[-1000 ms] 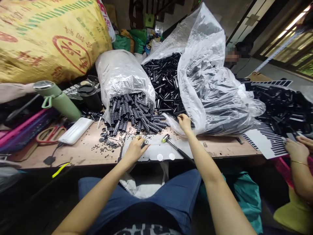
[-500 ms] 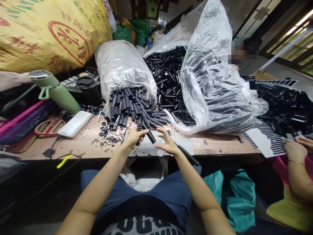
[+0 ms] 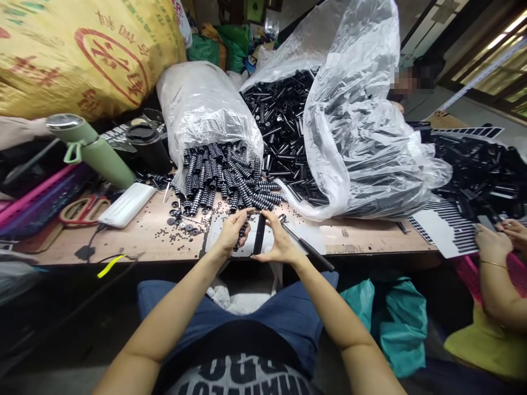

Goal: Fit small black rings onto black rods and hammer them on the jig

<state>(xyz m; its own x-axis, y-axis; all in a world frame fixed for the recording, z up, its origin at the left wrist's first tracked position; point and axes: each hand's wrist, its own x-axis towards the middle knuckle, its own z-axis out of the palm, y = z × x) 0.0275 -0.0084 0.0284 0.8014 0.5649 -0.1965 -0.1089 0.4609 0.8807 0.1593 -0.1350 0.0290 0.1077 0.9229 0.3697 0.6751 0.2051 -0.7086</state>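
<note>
A smooth black tube (image 3: 259, 235) stands nearly upright over the table's front edge. My right hand (image 3: 281, 241) grips it by its two ends, between thumb and forefinger. Beside it, my left hand (image 3: 231, 233) is closed around a small black-and-white ribbed piece (image 3: 241, 237), mostly hidden by the fingers. The left fingertips reach toward the top of the tube; whether they touch it I cannot tell. A screwdriver-like tool with a black handle (image 3: 315, 255) and metal shaft lies just right of my right hand. Under both hands is a pale sheet (image 3: 218, 241).
Ribbed rollers (image 3: 214, 175) spill from a white plastic bag (image 3: 206, 104) behind my hands. A clear bag (image 3: 349, 164) holds many black tubes (image 3: 284, 126). Left are scissors (image 3: 82, 211), a white power bank (image 3: 128, 206) and a green bottle (image 3: 99, 153). A co-worker's hands (image 3: 496, 241) are far right.
The black tube has gone from my left fingers into my right hand and turned from slanted to nearly upright. My right hand has closed on it.
</note>
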